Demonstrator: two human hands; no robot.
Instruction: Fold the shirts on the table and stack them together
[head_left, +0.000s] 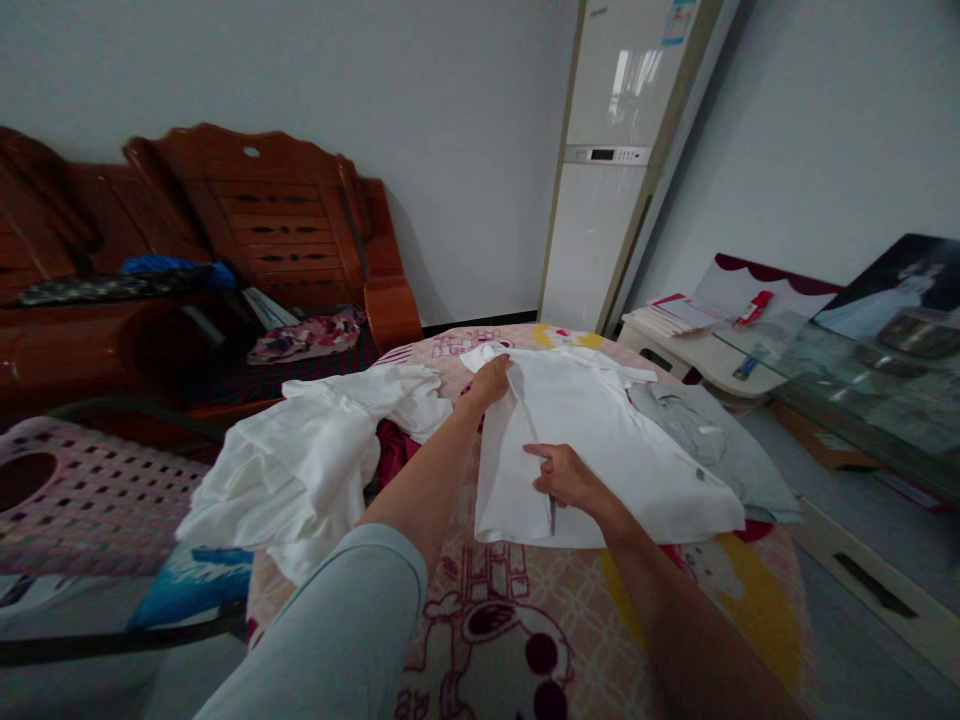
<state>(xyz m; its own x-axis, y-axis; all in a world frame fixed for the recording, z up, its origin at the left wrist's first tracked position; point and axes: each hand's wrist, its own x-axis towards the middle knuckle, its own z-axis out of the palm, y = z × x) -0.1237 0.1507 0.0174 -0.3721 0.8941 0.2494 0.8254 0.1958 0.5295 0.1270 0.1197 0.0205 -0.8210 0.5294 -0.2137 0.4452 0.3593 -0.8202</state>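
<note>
A white shirt (600, 430) lies spread on the round table, its left side turned over in a long strip with a straight edge. At the far left, near the collar, my left hand (491, 380) is closed on the cloth. Lower down on the folded strip rests my right hand (568, 478), its index finger stretched out and the other fingers curled in at the strip's edge. A grey garment (709, 440) lies partly under the shirt's right side. Left of my left forearm is a loose heap of white clothing (300, 460), with dark red cloth (395, 452) beside it.
A patterned pink cover (495, 585) lies over the table. Around it stand a carved wooden bench (270, 220), a pink woven chair (97, 500), a tall white air conditioner (600, 220), and a glass-topped stand (840, 390) with papers and a framed picture.
</note>
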